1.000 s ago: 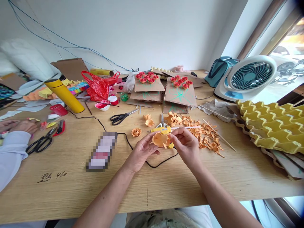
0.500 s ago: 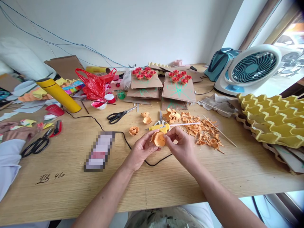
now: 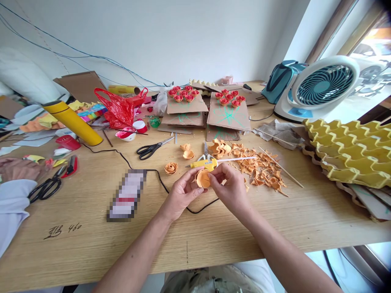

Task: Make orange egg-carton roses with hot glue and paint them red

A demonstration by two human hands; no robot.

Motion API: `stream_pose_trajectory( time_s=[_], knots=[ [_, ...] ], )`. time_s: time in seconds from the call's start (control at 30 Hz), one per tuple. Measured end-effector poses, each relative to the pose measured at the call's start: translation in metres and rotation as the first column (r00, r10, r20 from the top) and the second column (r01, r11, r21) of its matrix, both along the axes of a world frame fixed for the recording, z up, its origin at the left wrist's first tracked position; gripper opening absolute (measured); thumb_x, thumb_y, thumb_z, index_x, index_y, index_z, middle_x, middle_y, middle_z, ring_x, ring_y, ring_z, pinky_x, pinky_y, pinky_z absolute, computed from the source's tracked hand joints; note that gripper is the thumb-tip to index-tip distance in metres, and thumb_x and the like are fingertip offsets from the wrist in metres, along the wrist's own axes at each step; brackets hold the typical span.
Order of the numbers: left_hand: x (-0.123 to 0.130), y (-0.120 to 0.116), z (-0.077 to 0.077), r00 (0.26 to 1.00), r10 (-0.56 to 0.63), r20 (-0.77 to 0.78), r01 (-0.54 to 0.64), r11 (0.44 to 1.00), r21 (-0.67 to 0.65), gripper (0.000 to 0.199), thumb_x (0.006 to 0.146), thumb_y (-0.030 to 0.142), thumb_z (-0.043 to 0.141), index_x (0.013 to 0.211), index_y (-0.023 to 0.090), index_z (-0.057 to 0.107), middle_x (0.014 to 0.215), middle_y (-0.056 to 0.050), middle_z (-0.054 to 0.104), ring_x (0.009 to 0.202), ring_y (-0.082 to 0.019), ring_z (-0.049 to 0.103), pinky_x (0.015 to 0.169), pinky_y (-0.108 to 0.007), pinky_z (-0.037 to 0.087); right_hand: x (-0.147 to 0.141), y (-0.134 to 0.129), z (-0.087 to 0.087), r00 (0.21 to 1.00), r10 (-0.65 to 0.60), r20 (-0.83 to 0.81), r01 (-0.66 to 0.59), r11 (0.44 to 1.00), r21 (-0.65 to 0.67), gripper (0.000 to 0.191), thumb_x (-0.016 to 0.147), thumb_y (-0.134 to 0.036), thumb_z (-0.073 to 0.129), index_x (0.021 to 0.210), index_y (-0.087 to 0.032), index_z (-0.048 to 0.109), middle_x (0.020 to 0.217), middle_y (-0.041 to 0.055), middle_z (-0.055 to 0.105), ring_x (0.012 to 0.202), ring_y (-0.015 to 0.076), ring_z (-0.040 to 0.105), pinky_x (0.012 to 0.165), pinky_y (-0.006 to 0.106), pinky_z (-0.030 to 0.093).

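An orange paper flower cup [image 3: 203, 179] with rounded petals is pinched between my two hands above the table. My left hand [image 3: 181, 193] grips its left side with thumb and fingers. At its right edge the thumb and fingertips of my right hand [image 3: 229, 185] press on a petal. Just behind lies a yellow glue gun [image 3: 205, 164] with a white stick in its back, beside light-handled scissors [image 3: 206, 150]. A finished-looking orange rose [image 3: 171, 167] and loose orange petal cups [image 3: 188, 154] rest to the left.
Orange scraps [image 3: 269, 173] and a thin wooden stick [image 3: 282, 167] lie right. Yellow egg trays [image 3: 351, 152] and a fan [image 3: 324, 87] stand beyond. Black scissors [image 3: 149, 149], a black cord [image 3: 120, 152] and a blurred-out phone [image 3: 126, 195] lie left. A co-worker's sleeve [image 3: 14, 207] reaches in.
The flower cup has tilted slightly, showing more of its inside, still held by both hands. The whole view has shifted a little. At left, the co-worker's hand has moved.
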State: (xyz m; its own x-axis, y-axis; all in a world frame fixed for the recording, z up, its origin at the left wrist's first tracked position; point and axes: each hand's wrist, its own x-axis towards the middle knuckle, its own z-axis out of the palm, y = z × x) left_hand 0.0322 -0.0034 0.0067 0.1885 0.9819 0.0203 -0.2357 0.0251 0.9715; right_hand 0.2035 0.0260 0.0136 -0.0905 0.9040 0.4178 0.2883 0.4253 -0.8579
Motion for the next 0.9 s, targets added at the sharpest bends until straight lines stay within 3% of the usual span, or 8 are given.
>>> stream_pose_trajectory(
  time_s=[0.47, 0.73, 0.9],
  knots=[
    [0.004, -0.001, 0.002, 0.999, -0.016, 0.046, 0.016, 1.0, -0.005, 0.055, 0.08, 0.029, 0.084, 0.131, 0.025, 0.062, 0.144, -0.008, 0.062, 0.135, -0.029, 0.057, 0.103, -0.037, 0.056, -0.002, 0.001, -0.008, 0.974, -0.108, 0.199, 0.078, 0.986, 0.15, 0.015, 0.085, -0.014, 0.062, 0.077, -0.024, 0.053, 0.074, 0.0011, 0.063, 0.062, 0.0157, 0.06, 0.057, 0.026, 0.046],
    [0.007, -0.002, -0.003, 0.997, 0.069, 0.019, -0.068, 0.997, -0.041, 0.045, 0.084, 0.037, 0.081, 0.124, 0.022, 0.066, 0.132, -0.009, 0.067, 0.119, -0.025, 0.065, 0.09, -0.032, 0.061, -0.008, -0.001, -0.011, 0.939, -0.109, 0.326, 0.06, 0.986, 0.158, 0.02, 0.09, -0.016, 0.061, 0.077, -0.025, 0.05, 0.077, 0.0023, 0.063, 0.067, 0.0177, 0.062, 0.059, 0.027, 0.044],
    [0.007, 0.0, -0.002, 0.98, 0.195, -0.028, -0.197, 0.973, -0.121, 0.036, 0.084, 0.04, 0.077, 0.113, 0.019, 0.07, 0.124, -0.008, 0.07, 0.1, -0.021, 0.07, 0.068, -0.024, 0.061, -0.007, -0.003, -0.007, 0.971, -0.026, 0.238, -0.006, 0.991, 0.131, 0.011, 0.096, -0.025, 0.063, 0.086, -0.024, 0.058, 0.078, 0.0023, 0.066, 0.067, 0.0167, 0.062, 0.061, 0.027, 0.046]
  ],
)
